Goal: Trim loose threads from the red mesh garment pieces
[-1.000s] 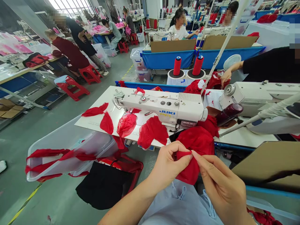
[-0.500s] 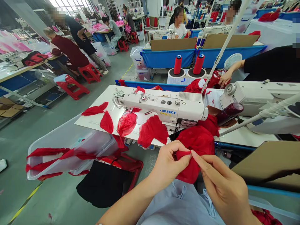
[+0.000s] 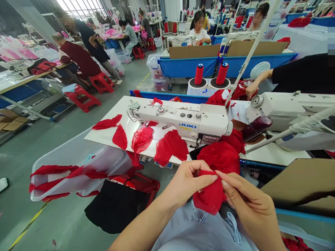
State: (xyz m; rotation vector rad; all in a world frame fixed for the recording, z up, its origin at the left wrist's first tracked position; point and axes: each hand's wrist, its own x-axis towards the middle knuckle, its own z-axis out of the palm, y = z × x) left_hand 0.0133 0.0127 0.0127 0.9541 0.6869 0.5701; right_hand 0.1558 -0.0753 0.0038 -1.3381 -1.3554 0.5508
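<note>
A piece of red fabric hangs between my two hands, above my lap. My left hand pinches its upper edge between thumb and fingers. Close beside it, my right hand grips the same edge with thumb and index finger, the fingertips nearly touching the left ones. Behind my hands, a larger heap of red fabric lies at the table's front edge. The white sewing machine stands beyond, with cut red pieces spread on the white table in front of it.
To the left, a clear plastic bin has red strips over its rim. A black cloth covers part of a red stool. At right are a cardboard panel and a thread-stand pole. A co-worker's arm reaches in at upper right.
Both hands have shifted slightly right and down with the red fabric. Its hanging part now shows more fully below my fingers, and the right fingers are repositioned at its edge.
</note>
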